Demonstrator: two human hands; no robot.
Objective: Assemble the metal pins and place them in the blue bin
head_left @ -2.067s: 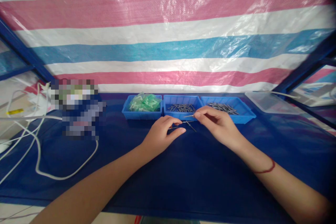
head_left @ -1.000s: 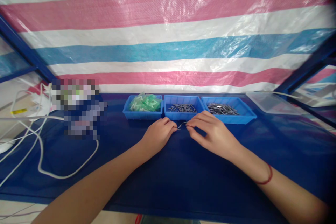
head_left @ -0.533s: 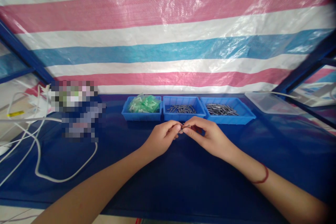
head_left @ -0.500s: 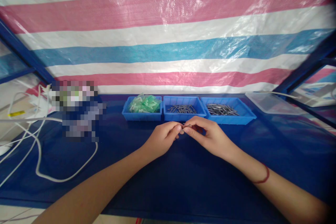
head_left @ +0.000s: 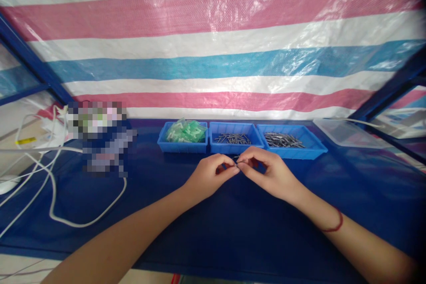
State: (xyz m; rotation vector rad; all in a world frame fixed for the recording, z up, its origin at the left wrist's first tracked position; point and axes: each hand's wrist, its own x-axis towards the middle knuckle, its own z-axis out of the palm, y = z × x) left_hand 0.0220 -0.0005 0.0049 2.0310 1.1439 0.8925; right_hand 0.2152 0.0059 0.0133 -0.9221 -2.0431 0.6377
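My left hand (head_left: pixel 208 176) and my right hand (head_left: pixel 266 173) meet fingertip to fingertip over the blue table (head_left: pixel 213 222), just in front of the middle bin. Both are pinched on a small thin metal pin (head_left: pixel 236 165) held between them; it is mostly hidden by the fingers. Behind them stand three blue bins in a row: the left bin (head_left: pixel 183 138) holds green and clear plastic pieces, the middle bin (head_left: pixel 234 137) holds several short metal pins, and the right bin (head_left: pixel 289 140) holds a heap of metal pins.
A clear plastic tray (head_left: pixel 346 133) lies at the far right. White cables (head_left: pixel 53 195) loop over the table's left side near a blurred-out object (head_left: pixel 100 142). A striped tarp (head_left: pixel 213 53) closes the back. Blue frame bars (head_left: pixel 386 93) slant at both sides.
My right hand has come back from the middle bin with a pin and met my left hand. Both hands have closed in together and now pinch at one spot.
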